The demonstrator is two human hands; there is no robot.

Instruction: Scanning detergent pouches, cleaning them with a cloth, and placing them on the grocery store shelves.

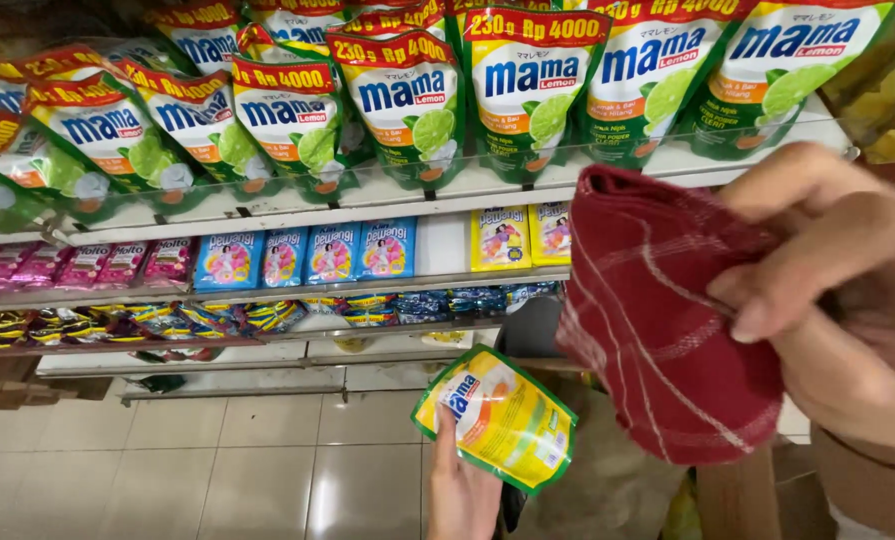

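My right hand (837, 300) pinches the folded red cloth (657, 330); my left hand (462, 490) grips the yellow pouch (502, 415), unshelved below the shelf's (297, 200) front edge

White shelf rack (267, 205), three tiers. Top tier – green-and-white refill pouches (407, 105) standing upright, packed side by side. Middle – small pink (87, 265), blue (307, 255), yellow sachets (517, 237). Bottom – mixed dark packets (167, 322). Pale tiled floor (217, 470) below.

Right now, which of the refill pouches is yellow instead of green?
The pouch in the left hand, the yellow pouch held low over the floor; the shelf pouches on the top shelf are all green and white.
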